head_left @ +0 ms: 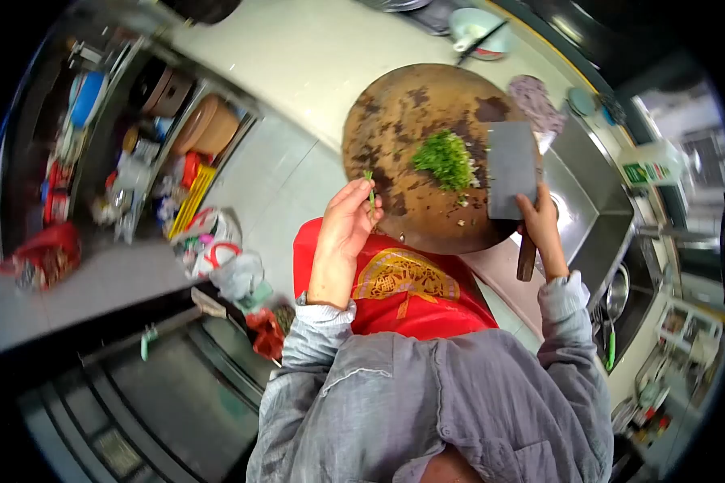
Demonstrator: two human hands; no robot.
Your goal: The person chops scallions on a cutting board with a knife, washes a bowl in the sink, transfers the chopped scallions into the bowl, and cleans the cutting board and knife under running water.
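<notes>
A round wooden chopping board point(419, 88) fills the middle of the view, its surface stained dark in patches. On it lies a heap of chopped green onion point(445, 159), with paler bits at its right side. My right hand point(543, 227) grips a cleaver point(511, 171) by its wooden handle; the broad grey blade is over the board's right part. At the board's left edge my left hand point(350, 216) pinches a small piece of green onion stalk point(369, 179) between its fingertips.
A steel sink point(592, 201) lies to the right, with a purple cloth point(536, 103) near its corner. Behind the board stands a pale bowl point(479, 32) with a dark utensil. Shelves with containers point(208, 123) and plastic bags point(238, 270) are at the left.
</notes>
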